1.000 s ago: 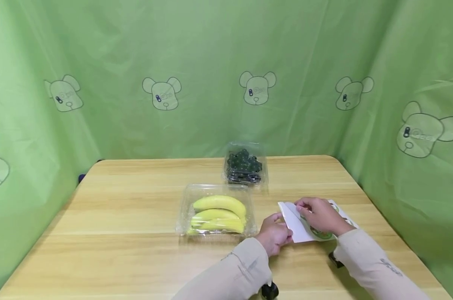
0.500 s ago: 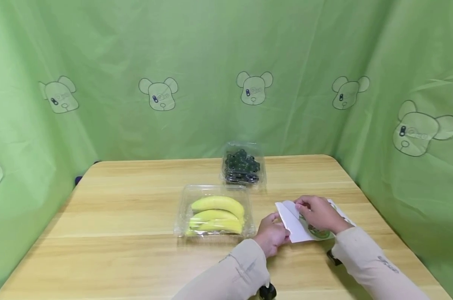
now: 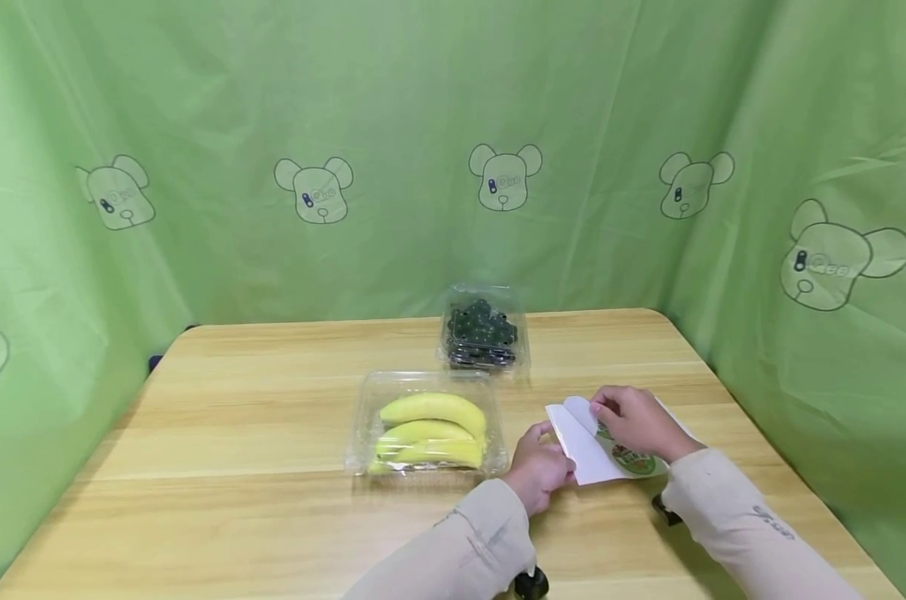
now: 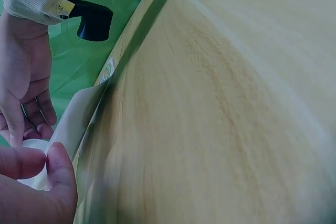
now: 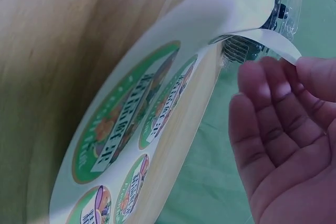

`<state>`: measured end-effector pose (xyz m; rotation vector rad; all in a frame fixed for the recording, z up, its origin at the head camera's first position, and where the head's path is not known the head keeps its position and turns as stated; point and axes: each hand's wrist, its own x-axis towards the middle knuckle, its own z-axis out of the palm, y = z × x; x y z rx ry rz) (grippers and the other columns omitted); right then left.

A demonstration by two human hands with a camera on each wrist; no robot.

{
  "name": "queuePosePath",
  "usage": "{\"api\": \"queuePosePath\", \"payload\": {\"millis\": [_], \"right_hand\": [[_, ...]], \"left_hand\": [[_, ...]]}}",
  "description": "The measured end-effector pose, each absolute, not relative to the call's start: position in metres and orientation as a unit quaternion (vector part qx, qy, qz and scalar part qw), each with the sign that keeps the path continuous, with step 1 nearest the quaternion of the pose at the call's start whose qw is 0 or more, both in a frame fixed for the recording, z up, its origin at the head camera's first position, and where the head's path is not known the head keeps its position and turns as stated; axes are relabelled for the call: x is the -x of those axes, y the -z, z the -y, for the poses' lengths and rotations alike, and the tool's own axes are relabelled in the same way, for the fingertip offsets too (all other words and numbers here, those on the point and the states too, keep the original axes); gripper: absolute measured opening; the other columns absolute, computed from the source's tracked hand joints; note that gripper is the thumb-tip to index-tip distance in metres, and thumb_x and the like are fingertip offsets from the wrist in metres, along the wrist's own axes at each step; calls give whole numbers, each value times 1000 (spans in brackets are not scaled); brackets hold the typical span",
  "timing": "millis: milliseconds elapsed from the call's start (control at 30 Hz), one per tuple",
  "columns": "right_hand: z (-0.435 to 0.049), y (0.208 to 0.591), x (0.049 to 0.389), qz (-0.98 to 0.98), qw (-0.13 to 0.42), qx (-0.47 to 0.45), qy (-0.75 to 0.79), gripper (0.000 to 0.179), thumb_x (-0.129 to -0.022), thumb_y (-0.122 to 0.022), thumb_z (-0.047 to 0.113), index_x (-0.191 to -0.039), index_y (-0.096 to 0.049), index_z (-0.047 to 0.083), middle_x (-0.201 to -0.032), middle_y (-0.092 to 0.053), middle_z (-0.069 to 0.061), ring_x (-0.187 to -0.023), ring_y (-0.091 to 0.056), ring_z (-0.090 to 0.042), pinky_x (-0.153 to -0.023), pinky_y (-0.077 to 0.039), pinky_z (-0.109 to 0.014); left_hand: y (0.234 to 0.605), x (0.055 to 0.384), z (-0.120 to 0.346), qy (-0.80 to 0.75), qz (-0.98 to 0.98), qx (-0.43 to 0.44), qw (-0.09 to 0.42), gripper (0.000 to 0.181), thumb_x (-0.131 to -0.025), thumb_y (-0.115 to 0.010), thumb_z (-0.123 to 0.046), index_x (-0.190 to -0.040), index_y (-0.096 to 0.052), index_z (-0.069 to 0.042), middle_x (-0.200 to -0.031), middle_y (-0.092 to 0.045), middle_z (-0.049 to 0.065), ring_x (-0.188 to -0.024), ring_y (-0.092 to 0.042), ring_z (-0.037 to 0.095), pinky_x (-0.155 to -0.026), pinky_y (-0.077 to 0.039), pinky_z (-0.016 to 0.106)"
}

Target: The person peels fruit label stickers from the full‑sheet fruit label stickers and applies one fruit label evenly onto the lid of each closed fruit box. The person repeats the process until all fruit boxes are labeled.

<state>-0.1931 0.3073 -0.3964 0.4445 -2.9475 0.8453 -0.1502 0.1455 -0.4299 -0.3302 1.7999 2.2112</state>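
Note:
A white sheet of round fruit stickers point(image 3: 595, 467) is at the right of the table. My left hand point(image 3: 537, 471) pinches its left edge between thumb and finger, as the left wrist view also shows point(image 4: 39, 192). My right hand point(image 3: 643, 423) pinches the edge of one round sticker point(image 3: 578, 410), which curls partly up from the sheet with its white back showing. In the right wrist view thumb and fingertips of the right hand point(image 5: 283, 129) hold that lifted sticker point(image 5: 270, 39). Green-rimmed printed stickers point(image 5: 126, 114) lie flat on the sheet.
Left of the hands stands a clear lidded plastic box point(image 3: 362, 429) with bananas point(image 3: 432, 408). Behind it is another clear box point(image 3: 522, 333) of dark grapes point(image 3: 483, 325). Green curtains point(image 3: 407, 250) hang around the wooden table point(image 3: 235, 417). Black wrist mounts point(image 3: 531, 583) sit under the cuffs.
The right hand has moved slightly up, and the pinched sticker stands a little further off the sheet. The left hand keeps its grip; the whole view has shifted slightly.

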Motion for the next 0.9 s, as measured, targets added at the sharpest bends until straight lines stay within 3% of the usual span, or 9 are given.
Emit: {"api": "queuePosePath", "payload": {"millis": [300,533,900], "right_hand": [[-310,395,195,945,11,-156,-289,15,-97,-55,7,-84,-63,6,-59,-54,3,-51,-49,-13,-48,-44,-26],[-311,396,194,942,0,-152,-299,14,-97,-55,6,-86,-63,4,-61,-57,4,-53,-53,-12,-48,-47,-26],[-307,391,192,946,-4,-135,-296,16,-98,-53,8,-87,-62,4,-62,-57,3,-54,-54,-13,-50,-46,-26]], "left_hand": [[429,153,-146,-771,-614,113,129,73,-66,-55,29,-125,-44,-13,-83,-62,10,-57,-55,15,-46,-46,18],[429,152,-148,-760,-625,119,133,51,-68,-56,28,-104,-56,-9,-86,-60,8,-61,-55,15,-50,-49,20],[431,149,-147,-765,-618,122,135,44,-66,-51,29,-97,-63,-1,-83,-58,6,-64,-55,15,-54,-52,23]]}}
